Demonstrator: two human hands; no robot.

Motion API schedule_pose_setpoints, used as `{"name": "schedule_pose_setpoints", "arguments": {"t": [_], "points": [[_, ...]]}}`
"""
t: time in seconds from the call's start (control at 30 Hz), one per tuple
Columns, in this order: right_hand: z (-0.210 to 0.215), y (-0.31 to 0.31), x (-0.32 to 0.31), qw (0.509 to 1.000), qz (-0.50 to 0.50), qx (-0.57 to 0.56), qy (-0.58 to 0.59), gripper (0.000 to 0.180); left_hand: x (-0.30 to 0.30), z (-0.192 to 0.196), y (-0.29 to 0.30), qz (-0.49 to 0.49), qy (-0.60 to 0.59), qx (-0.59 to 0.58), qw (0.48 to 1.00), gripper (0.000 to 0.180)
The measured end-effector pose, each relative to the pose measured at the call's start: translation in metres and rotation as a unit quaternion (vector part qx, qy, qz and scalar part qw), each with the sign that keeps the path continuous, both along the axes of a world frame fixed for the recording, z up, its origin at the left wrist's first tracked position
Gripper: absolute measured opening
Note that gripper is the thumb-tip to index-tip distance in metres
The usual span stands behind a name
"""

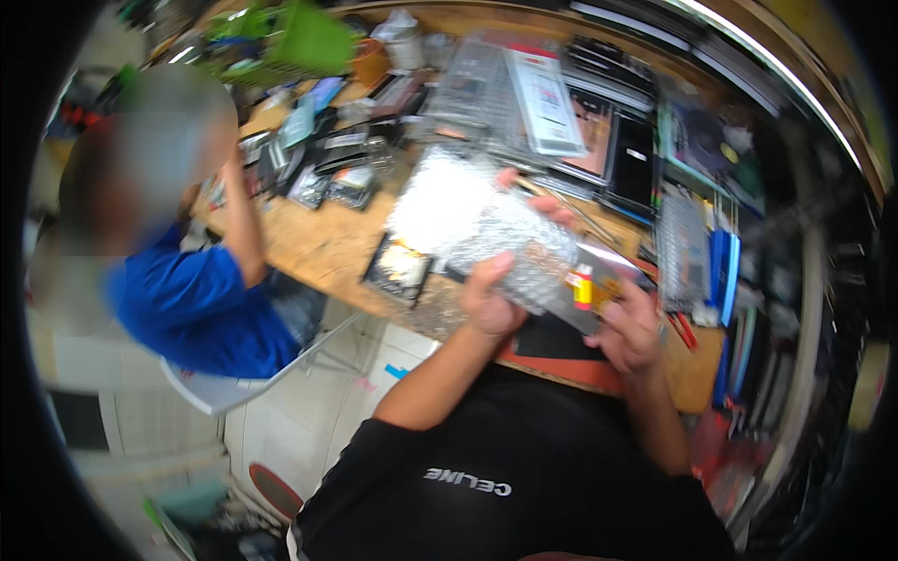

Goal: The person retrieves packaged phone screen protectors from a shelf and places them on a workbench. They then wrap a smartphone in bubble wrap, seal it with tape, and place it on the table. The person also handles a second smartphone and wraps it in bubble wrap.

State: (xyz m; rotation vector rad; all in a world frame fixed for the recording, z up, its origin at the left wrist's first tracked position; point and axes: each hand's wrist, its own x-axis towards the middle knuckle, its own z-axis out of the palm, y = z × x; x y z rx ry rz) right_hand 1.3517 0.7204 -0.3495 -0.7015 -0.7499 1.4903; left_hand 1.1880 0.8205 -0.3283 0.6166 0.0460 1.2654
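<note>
My left hand (493, 297) grips a bubble-wrap package (524, 245) over the bench, thumb on top and fingertips showing beyond its far edge. What lies inside the wrap is hidden. My right hand (631, 325), fingers bent, pinches the edge of a thin, shiny grey flat panel (569, 307). A small yellow and red label (582, 287) sits on that panel, which overlaps the near right side of the package. Left of the package, a white area (440, 201) glares too brightly to make out. Motion blurs both hands slightly.
A wooden bench (313, 252) carries several phone-like parts (341, 150), clear plastic cases (468, 89) and a green basket (290, 47). Near the glare lies a dark square frame (398, 269). A person in a blue shirt (201, 304) sits at the left. Red-handled tool (685, 330) lies right.
</note>
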Motion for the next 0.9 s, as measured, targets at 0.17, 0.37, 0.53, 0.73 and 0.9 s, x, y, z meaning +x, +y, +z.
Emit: {"name": "schedule_pose_setpoints", "arguments": {"t": [0.17,0.37,0.53,0.73,0.9], "points": [[-0.005,0.007,-0.011,0.999,0.031,-0.016,-0.002,0.026,0.013,-0.010,-0.015,0.018,0.042,0.002,0.999,0.093],[-0.007,0.010,-0.017,0.999,-0.012,-0.023,-0.028,0.014,0.017,-0.016,-0.022,-0.030,0.068,-0.006,0.997,0.094],[-0.015,0.008,-0.010,0.995,-0.056,-0.026,-0.074,0.020,0.016,-0.028,-0.025,-0.104,0.129,-0.003,0.986,0.089],[-0.005,0.008,-0.010,0.999,-0.026,0.016,-0.018,0.036,0.001,-0.025,-0.014,-0.070,0.336,0.227,0.911,0.082],[0.001,0.006,-0.010,0.997,-0.007,0.006,-0.071,0.031,-0.007,-0.013,-0.017,-0.045,0.134,0.035,0.989,0.086]]}}
